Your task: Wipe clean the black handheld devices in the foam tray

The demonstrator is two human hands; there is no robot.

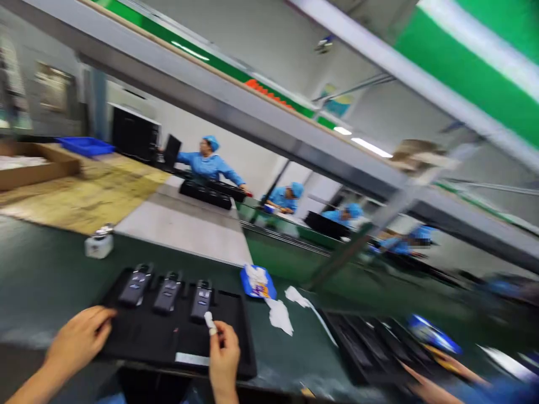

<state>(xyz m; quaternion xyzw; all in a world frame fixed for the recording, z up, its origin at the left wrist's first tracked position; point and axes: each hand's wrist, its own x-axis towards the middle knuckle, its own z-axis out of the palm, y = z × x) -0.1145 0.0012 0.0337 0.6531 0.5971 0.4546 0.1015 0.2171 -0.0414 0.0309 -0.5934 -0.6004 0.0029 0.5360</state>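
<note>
A shallow black tray (147, 339) lies on the green bench in front of me, with three dark handheld devices (202, 302) in a row along its far side. My left hand (80, 339) is at the tray's left edge, fingers curled and thumb and forefinger closed on the rim. Over the tray's right part, my right hand (225, 356) pinches a small white wad (209, 323) that looks like a folded wipe. The wad is close to the lower end of the rightmost device. A white label strip (192, 359) shows on the tray's near side.
A blue wipe packet (257, 281) and crumpled white wipes (279, 316) lie right of the tray. A small white dispenser (100, 242) stands behind it. Another person's hands (433, 381) are by a second black tray (349, 336) at right. A slanting metal post (345, 252) rises behind.
</note>
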